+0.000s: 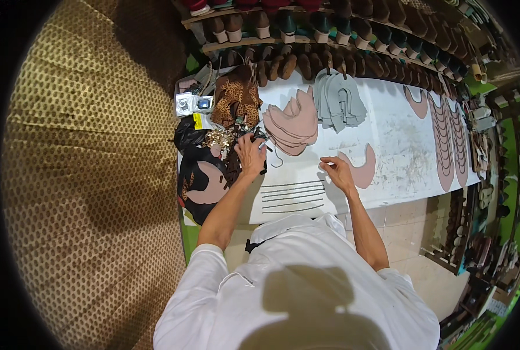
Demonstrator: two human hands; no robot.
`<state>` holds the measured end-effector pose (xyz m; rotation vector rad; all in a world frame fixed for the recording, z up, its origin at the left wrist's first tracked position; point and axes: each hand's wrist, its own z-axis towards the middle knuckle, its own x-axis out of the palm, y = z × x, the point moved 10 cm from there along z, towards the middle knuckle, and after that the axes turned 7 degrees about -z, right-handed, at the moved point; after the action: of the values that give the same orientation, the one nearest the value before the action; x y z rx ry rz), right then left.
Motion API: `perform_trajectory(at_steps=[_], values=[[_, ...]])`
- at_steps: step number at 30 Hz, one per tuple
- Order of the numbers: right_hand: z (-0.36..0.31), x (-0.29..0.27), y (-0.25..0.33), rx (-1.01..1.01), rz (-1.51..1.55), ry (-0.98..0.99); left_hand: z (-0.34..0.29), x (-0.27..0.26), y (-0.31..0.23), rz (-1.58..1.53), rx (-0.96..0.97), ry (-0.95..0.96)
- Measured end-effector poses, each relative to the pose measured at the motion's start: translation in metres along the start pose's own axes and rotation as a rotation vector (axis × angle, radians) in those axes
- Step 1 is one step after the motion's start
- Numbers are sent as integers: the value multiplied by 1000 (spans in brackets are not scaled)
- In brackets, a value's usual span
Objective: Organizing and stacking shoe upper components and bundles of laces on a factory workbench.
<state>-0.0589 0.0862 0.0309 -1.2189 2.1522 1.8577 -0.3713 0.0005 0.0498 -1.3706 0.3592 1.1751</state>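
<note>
My left hand [250, 156] reaches into a heap of small dark and metallic pieces [218, 140] at the table's left. Its fingers curl around something small there that I cannot make out. My right hand [337, 172] hovers at the left end of a pink U-shaped piece [363, 170], thumb and fingers pinched together; whatever they hold is too small to tell. Between my forearms, several thin dark strips [292, 197] lie in parallel rows. A thin curved dark strand [278, 156] lies right of my left hand.
Beyond my hands are stacked pink cutouts [293, 125] and grey cutouts [340, 102]. Leopard-print material [236, 96] lies back left, a black bag [187, 134] nearer. Overlapping pink curved pieces [445, 143] line the white table's [394, 134] right end. Shoe shelves [306, 39] rise behind.
</note>
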Motion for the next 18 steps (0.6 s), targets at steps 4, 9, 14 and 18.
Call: perform_trajectory(at_steps=[4, 9, 14, 18], values=[[-2, -7, 0, 11, 17, -25, 12, 15, 6, 158, 52, 69], [-2, -15, -3, 23, 29, -37, 24, 11, 22, 102, 38, 77], [4, -7, 10, 11, 39, 14, 38, -23, 49, -169, -143, -19], [12, 8, 37, -65, 37, 70, 59, -64, 48, -475, -329, 39]])
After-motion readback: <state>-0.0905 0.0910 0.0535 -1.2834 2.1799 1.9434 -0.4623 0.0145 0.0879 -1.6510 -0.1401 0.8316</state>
